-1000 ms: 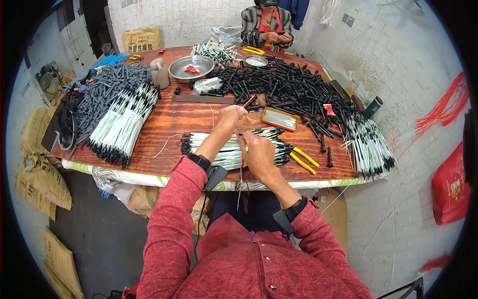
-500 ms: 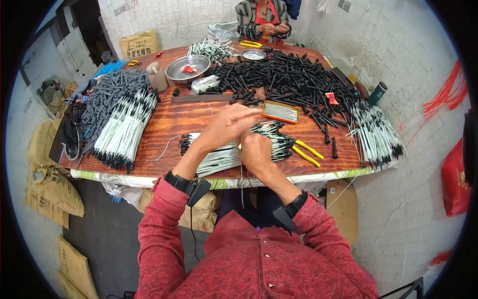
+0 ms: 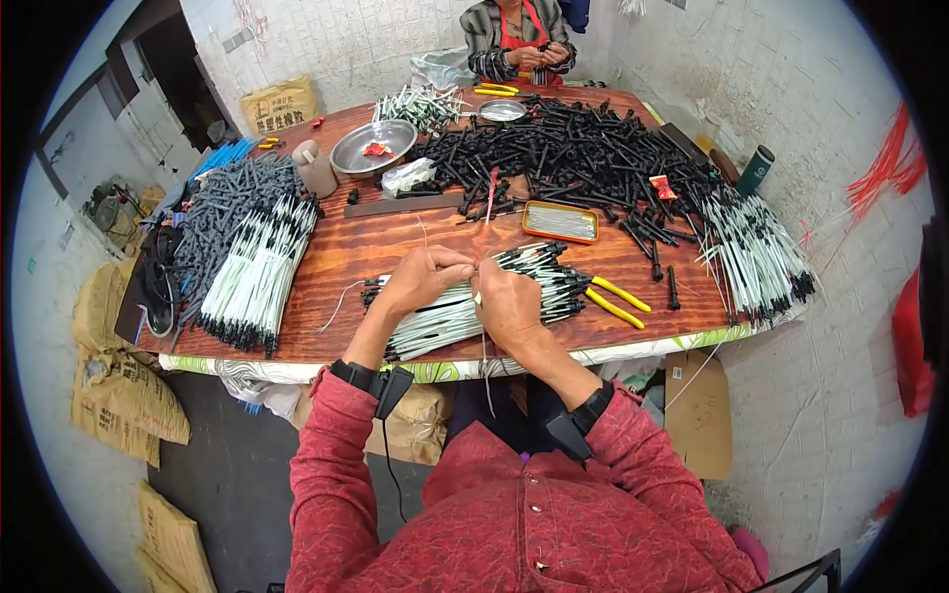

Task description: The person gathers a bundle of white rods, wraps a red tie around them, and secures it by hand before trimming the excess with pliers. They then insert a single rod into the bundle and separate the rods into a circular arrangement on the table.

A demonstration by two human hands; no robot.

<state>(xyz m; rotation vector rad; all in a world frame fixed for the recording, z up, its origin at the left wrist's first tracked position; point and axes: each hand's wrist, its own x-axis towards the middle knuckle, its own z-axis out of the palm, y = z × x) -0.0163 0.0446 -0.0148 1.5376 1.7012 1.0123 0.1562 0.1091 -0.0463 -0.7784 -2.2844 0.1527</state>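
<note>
Above the near middle of the surface [image 3: 346,252], a thin, blurred red strand [image 3: 491,201] is standing up between the hands, over a bundle of pale rods [image 3: 435,321]. The right hand [image 3: 509,299] is holding its lower end in a fist, it seems; the left hand [image 3: 425,280] is pinching narrow beside it, whether on the strand I cannot tell. It is looking light, limp, perhaps slippery, best pinched near its end. Far left, a brown sack [image 3: 282,106] is bearing dark characters.
</note>
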